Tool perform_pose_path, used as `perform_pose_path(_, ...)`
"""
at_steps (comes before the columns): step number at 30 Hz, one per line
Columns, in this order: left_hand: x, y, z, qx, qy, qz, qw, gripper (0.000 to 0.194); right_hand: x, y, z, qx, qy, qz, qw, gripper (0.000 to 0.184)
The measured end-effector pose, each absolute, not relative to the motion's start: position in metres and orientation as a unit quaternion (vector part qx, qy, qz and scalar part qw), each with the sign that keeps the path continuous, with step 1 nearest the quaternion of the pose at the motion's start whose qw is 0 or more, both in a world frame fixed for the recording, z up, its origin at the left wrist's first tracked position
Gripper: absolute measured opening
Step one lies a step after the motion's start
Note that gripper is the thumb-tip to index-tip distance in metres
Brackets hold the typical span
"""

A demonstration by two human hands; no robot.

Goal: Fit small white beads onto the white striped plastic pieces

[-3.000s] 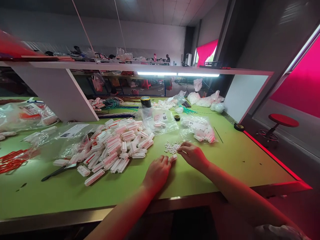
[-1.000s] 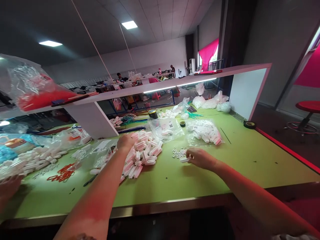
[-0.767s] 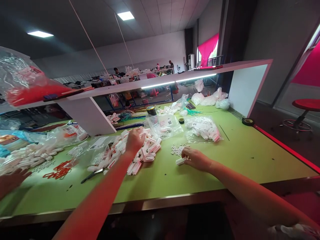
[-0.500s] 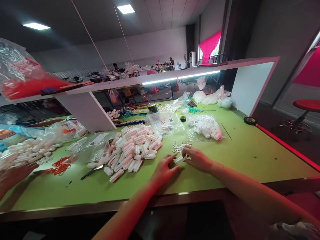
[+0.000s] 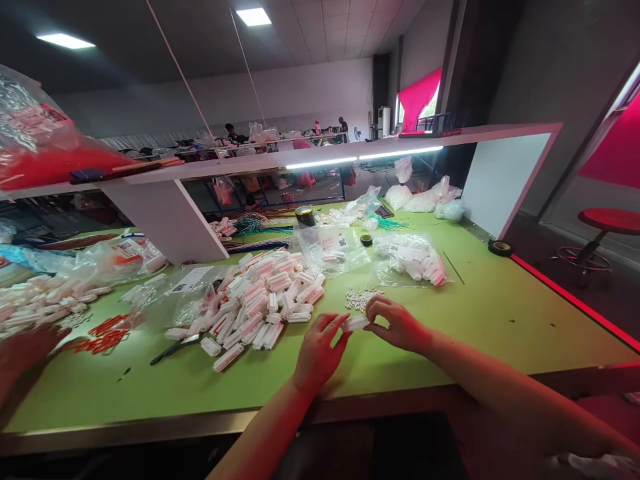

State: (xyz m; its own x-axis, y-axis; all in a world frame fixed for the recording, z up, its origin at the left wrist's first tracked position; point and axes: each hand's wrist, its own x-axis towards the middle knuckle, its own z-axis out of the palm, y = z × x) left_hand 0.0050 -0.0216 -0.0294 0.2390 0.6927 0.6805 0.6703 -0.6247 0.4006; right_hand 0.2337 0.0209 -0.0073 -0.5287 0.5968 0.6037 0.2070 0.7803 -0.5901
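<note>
Between my two hands is a small white plastic casing (image 5: 355,324), long and narrow, lying nearly level just above the green table. My left hand (image 5: 317,353) grips its left end between thumb and fingers. At the other end, the fingertips of my right hand (image 5: 397,325) pinch the casing. Just beyond it lies a loose heap of tiny white parts (image 5: 360,299). A big pile of similar white casings (image 5: 265,293), some showing pink, spreads to the left of my left hand.
Scissors (image 5: 175,348) and orange-red pieces (image 5: 103,335) lie left of the pile. Another person's hand (image 5: 33,347) rests at far left. Clear bags (image 5: 413,257), black tape rolls (image 5: 500,247) and green wires (image 5: 390,223) sit farther back, under a white shelf (image 5: 320,157).
The casing has turned from a slant to nearly level. My left hand has shifted slightly left and now has its fingertips on the casing's left end. My right hand still pinches it.
</note>
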Motion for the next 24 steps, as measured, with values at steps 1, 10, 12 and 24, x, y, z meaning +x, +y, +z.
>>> perform_pose_path(1,0.006,-0.022,-0.029,0.783,0.442,0.435,0.046,0.027,0.236,0.023,-0.008,-0.252,-0.836,0.252,0.418,0.011)
perform_pose_path(10,0.011,-0.024,-0.018,0.766,0.497,0.337,0.231,0.029,0.255,0.061,-0.034,-0.399,-0.807,0.206,0.385,0.012)
perform_pose_path(12,0.012,-0.023,-0.019,0.768,0.499,0.334,0.222,0.03,0.254,0.063,-0.036,-0.405,-0.823,0.181,0.356,0.012)
perform_pose_path(24,0.013,-0.018,-0.026,0.766,0.511,0.325,0.219,0.026,0.238,0.055,-0.028,-0.449,-0.846,0.097,0.268,0.014)
